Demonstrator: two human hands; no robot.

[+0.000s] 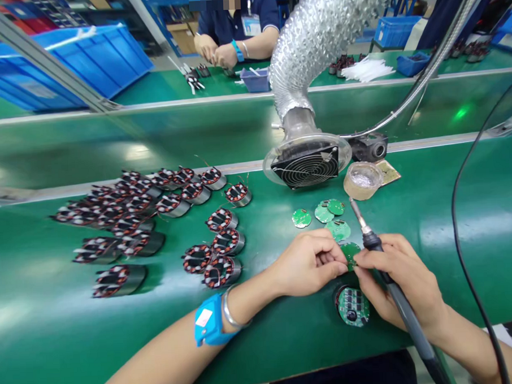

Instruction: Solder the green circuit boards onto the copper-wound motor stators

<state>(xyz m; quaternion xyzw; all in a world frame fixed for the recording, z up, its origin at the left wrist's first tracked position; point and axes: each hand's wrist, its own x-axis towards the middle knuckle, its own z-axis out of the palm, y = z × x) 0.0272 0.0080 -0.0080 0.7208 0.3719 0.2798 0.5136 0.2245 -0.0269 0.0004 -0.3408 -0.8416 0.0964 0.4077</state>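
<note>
My left hand is closed, pinching the left edge of a small round green circuit board. My right hand grips a soldering iron, its tip pointing up and away from me. The thumb and forefinger of that same hand touch the right edge of the board. Just below both hands stands a motor stator with a populated round circuit board on top. Beyond my fingers lie several loose green boards. A round tub with shiny grey contents sits near the iron's tip.
Several wound stators stand in groups on the left of the green bench. A fume extractor fan hangs over the bench on a foil duct. A black cable crosses the right side. Across the divider, a person works with their hands.
</note>
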